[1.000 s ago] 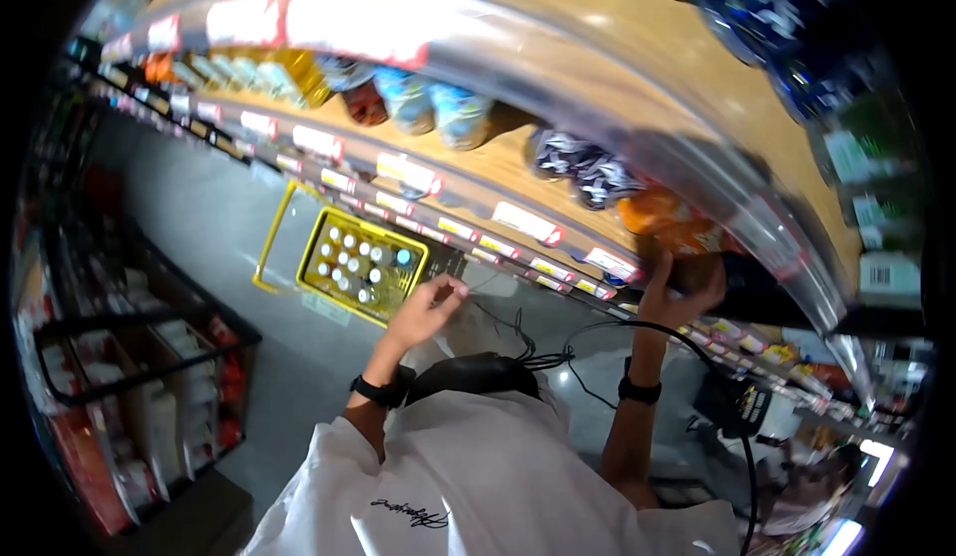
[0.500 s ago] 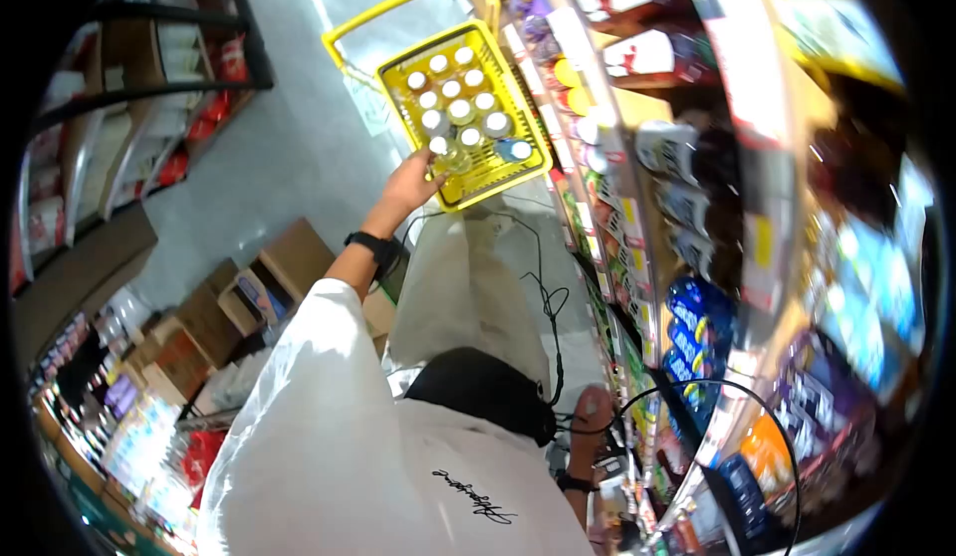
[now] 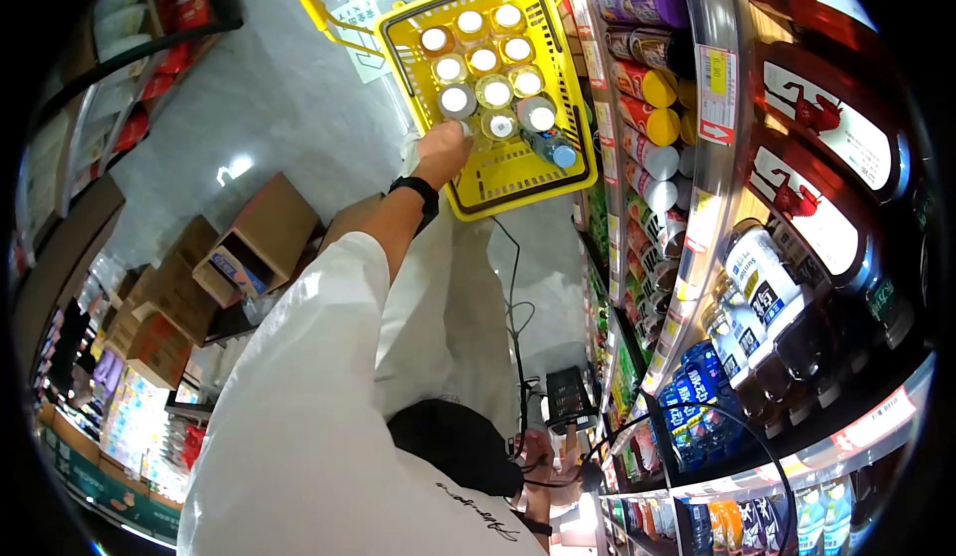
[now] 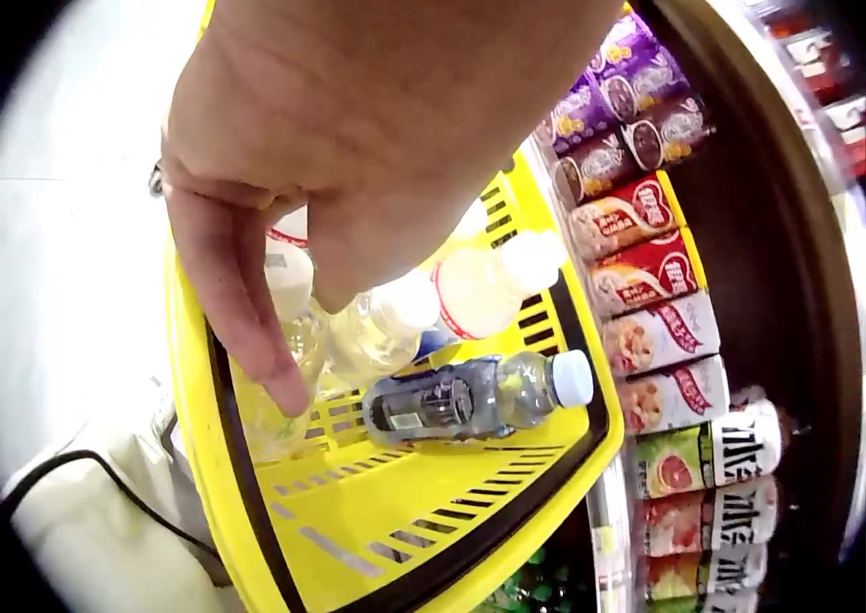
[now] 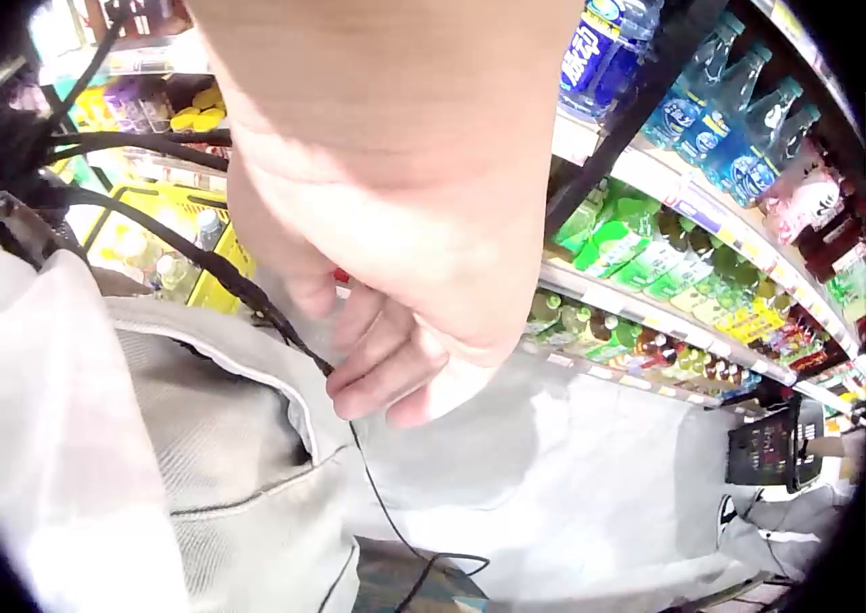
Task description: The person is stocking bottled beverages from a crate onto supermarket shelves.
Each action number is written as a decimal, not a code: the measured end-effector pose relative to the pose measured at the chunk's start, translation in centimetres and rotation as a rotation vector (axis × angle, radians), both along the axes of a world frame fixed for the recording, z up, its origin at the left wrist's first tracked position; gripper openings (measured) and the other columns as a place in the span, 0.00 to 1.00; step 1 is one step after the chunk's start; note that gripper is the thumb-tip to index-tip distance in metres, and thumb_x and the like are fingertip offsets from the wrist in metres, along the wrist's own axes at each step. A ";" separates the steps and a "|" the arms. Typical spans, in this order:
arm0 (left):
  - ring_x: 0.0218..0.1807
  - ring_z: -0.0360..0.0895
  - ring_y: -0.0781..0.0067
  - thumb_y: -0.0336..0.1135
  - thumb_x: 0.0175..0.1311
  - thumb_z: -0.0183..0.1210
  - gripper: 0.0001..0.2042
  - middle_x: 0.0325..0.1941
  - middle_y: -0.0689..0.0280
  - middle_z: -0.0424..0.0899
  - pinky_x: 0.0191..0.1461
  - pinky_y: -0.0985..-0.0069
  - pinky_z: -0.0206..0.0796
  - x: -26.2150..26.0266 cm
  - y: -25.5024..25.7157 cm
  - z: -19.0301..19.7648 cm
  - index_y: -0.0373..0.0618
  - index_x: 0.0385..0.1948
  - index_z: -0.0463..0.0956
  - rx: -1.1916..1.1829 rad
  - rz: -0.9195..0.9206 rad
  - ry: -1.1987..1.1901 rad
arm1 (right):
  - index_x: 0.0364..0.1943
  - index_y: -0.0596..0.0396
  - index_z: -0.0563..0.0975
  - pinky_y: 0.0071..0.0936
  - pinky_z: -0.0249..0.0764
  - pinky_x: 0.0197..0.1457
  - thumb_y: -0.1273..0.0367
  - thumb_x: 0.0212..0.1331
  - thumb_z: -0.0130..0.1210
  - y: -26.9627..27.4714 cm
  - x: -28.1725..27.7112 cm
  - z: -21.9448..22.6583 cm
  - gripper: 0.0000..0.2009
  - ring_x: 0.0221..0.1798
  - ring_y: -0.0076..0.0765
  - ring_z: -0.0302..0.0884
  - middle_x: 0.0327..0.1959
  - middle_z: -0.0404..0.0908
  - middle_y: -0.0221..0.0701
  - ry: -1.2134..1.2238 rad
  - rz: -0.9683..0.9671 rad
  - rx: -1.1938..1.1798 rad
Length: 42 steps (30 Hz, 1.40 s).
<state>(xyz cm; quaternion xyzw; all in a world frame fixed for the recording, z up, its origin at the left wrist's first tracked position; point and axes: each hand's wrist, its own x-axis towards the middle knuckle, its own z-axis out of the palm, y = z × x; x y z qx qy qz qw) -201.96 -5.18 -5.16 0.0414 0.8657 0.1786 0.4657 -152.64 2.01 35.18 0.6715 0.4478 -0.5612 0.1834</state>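
Note:
A yellow shopping basket (image 3: pixel 528 180) stands on the floor, holding several upright clear bottles with white caps (image 3: pixel 483 60). One small bottle with a pale blue cap (image 4: pixel 467 397) lies tilted on its side in the basket. My left hand (image 3: pixel 445 150) is down inside the near left corner of the basket. There its thumb and fingers grip a clear, white-capped bottle (image 4: pixel 278 417); the hand covers most of it in the head view. My right hand (image 5: pixel 406 302) hangs beside the trousers with fingers loosely curled and holds nothing.
Shelves of cans (image 3: pixel 652 118), large dark bottles (image 3: pixel 817 208) and blue bottles (image 3: pixel 692 397) line the right side. Cardboard boxes (image 3: pixel 264 237) and another shelf are on the left. A black cable (image 3: pixel 513 287) hangs by the legs. A dark basket (image 5: pixel 774 447) stands farther off.
My view has turned from the shelf down to the basket. My left hand has gone into the basket with a bottle. My right hand has left the shelf and dropped to my side.

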 end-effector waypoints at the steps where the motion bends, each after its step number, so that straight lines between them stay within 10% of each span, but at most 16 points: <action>1: 0.40 0.88 0.56 0.53 0.67 0.61 0.22 0.40 0.54 0.87 0.43 0.63 0.80 0.4 0.0 -0.3 0.37 0.41 0.79 0.029 -0.003 0.060 | 0.51 0.54 0.79 0.23 0.75 0.42 0.65 0.74 0.57 -0.6 -1.9 0.5 0.10 0.40 0.24 0.81 0.40 0.82 0.25 -0.004 -0.109 -0.042; 4: 0.38 0.87 0.55 0.53 0.67 0.60 0.23 0.38 0.54 0.87 0.41 0.62 0.79 1.6 1.0 0.5 0.37 0.41 0.79 -0.098 -0.046 0.283 | 0.52 0.54 0.79 0.24 0.77 0.46 0.63 0.74 0.57 -2.4 -2.3 -0.2 0.11 0.42 0.23 0.81 0.40 0.83 0.24 -0.054 -0.101 -0.075; 7: 0.39 0.87 0.54 0.53 0.66 0.61 0.23 0.39 0.53 0.87 0.42 0.59 0.79 1.4 1.4 1.6 0.37 0.42 0.79 -0.085 -0.083 0.243 | 0.46 0.50 0.78 0.15 0.62 0.25 0.63 0.73 0.56 -4.5 -0.9 -0.8 0.08 0.26 0.12 0.68 0.29 0.77 0.17 -0.129 -0.034 0.004; 15: 0.39 0.85 0.42 0.50 0.65 0.60 0.24 0.36 0.53 0.88 0.43 0.54 0.76 2.7 -3.1 2.5 0.37 0.50 0.72 0.198 -0.189 0.276 | 0.46 0.54 0.79 0.21 0.71 0.38 0.64 0.71 0.58 -6.3 0.7 -1.9 0.09 0.34 0.19 0.74 0.31 0.80 0.23 0.020 -0.067 0.049; 19: 0.36 0.83 0.40 0.49 0.65 0.61 0.23 0.29 0.47 0.85 0.42 0.51 0.74 1.9 -3.8 13.9 0.36 0.48 0.70 0.318 -0.252 0.110 | 0.46 0.56 0.80 0.23 0.73 0.42 0.65 0.71 0.58 -6.0 4.6 -4.3 0.09 0.37 0.22 0.77 0.32 0.81 0.25 0.252 0.064 0.248; 24: 0.31 0.80 0.39 0.50 0.66 0.61 0.21 0.26 0.48 0.82 0.36 0.50 0.71 4.0 -3.2 30.1 0.39 0.38 0.66 0.497 -0.479 0.158 | 0.49 0.57 0.79 0.26 0.78 0.39 0.56 0.70 0.58 -1.1 7.3 -6.5 0.18 0.40 0.31 0.85 0.37 0.85 0.30 0.317 -0.229 0.383; 27: 0.32 0.79 0.36 0.55 0.65 0.61 0.23 0.27 0.48 0.82 0.35 0.49 0.71 6.5 -1.3 38.2 0.43 0.41 0.68 0.600 -0.703 0.272 | 0.52 0.55 0.78 0.35 0.78 0.47 0.68 0.61 0.67 4.4 4.2 -2.8 0.17 0.41 0.39 0.84 0.41 0.85 0.38 0.228 0.447 0.817; 35: 0.22 0.78 0.52 0.50 0.56 0.70 0.22 0.26 0.57 0.80 0.27 0.61 0.71 15.3 6.7 52.9 0.41 0.42 0.77 1.140 -0.982 0.596 | 0.40 0.54 0.84 0.40 0.81 0.50 0.68 0.60 0.62 11.5 4.8 9.4 0.08 0.45 0.50 0.84 0.42 0.87 0.40 0.247 0.319 1.182; 42: 0.25 0.80 0.52 0.45 0.55 0.72 0.24 0.26 0.54 0.82 0.31 0.63 0.72 22.8 12.9 65.3 0.37 0.47 0.77 1.613 -1.165 0.649 | 0.65 0.56 0.73 0.33 0.70 0.68 0.63 0.45 0.80 11.4 2.0 24.6 0.39 0.64 0.34 0.77 0.62 0.80 0.35 0.865 0.311 1.066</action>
